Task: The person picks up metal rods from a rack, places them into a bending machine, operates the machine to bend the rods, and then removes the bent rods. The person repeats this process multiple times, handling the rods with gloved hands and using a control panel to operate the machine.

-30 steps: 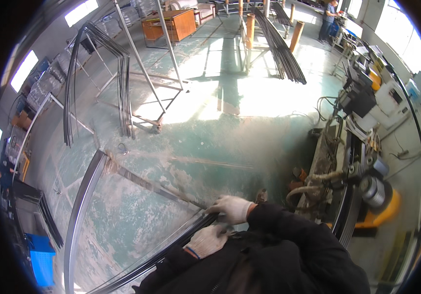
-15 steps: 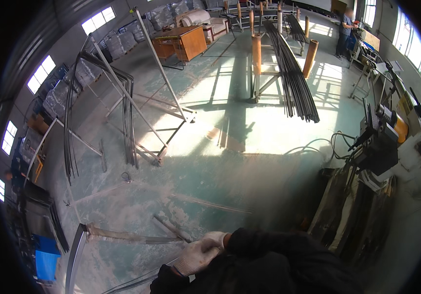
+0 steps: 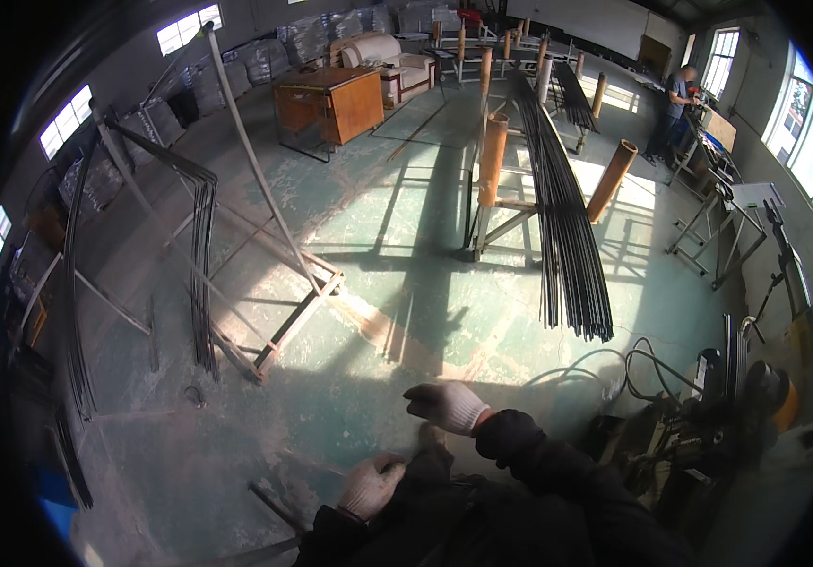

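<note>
My left hand, in a pale knitted work glove, hangs low in front of my body. Its fingers curl loosely with a gap by the thumb, and nothing shows in them. Ahead and to the right is my right hand, gloved alike and darkened at the fingertips. Its fingers reach out to the left, apart from the left hand, holding nothing visible. Beneath both hands lies the worn green floor. A dark metal bar lies left of my left hand. Part of my shoe shows between the hands.
A metal frame with black bent rods stands at the left. Ahead, a rack carries long black rods between rusty tubes. A machine with cables stands at the right. Beyond are a wooden desk and a person.
My hands, together before, have parted; the right has moved forward and up. My view has turned rightward, so the frame and rods sit lower and further left; the curved bar has left view.
</note>
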Demonstrator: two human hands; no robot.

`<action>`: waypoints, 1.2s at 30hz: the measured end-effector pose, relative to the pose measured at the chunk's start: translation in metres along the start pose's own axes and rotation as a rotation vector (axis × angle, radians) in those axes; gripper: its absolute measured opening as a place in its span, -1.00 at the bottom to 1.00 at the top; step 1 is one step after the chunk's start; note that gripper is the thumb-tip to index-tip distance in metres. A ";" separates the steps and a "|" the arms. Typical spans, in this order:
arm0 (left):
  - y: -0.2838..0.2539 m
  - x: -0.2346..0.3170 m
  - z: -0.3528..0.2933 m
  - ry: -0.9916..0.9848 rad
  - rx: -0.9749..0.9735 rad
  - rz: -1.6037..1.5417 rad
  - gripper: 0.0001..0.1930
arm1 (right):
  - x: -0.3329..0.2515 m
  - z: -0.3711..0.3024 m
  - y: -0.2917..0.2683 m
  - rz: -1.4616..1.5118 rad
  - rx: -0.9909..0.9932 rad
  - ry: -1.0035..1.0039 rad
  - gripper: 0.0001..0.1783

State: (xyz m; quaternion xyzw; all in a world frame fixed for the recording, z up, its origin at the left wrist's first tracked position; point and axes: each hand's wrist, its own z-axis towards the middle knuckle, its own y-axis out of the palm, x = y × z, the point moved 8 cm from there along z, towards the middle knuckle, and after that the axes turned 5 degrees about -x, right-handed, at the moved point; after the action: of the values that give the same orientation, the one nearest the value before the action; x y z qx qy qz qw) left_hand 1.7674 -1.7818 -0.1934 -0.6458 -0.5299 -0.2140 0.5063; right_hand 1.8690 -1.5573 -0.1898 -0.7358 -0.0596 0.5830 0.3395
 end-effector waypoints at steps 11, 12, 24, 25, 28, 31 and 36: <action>-0.138 0.164 0.372 0.215 0.039 -0.041 -0.73 | 0.164 0.200 -0.435 0.302 0.655 0.169 -0.52; -0.145 0.168 0.407 0.251 0.051 -0.047 -0.74 | 0.179 0.225 -0.475 0.250 0.683 0.170 -0.55; -0.299 0.259 0.743 0.199 0.295 -0.208 -0.80 | 0.432 0.566 -0.953 -0.039 0.926 0.439 0.19; -0.316 0.259 0.768 0.152 0.327 -0.325 -0.81 | 0.447 0.598 -0.972 0.039 0.908 0.376 0.16; -0.367 0.260 0.852 0.162 0.391 -0.353 -0.82 | 0.488 0.694 -0.993 0.375 0.819 0.385 -0.15; -0.412 0.253 0.954 0.152 0.359 -0.183 -0.74 | 0.467 0.795 -0.983 0.716 0.775 0.151 -0.31; -0.487 0.287 1.128 0.051 0.263 -0.148 -0.54 | 0.344 0.971 -0.998 0.535 1.057 0.042 -0.26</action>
State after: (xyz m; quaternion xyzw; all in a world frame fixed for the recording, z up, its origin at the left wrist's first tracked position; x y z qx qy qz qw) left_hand 1.1349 -0.6906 -0.1984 -0.5274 -0.5865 -0.1959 0.5827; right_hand 1.4122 -0.2125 0.0102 -0.4677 0.4333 0.5842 0.5022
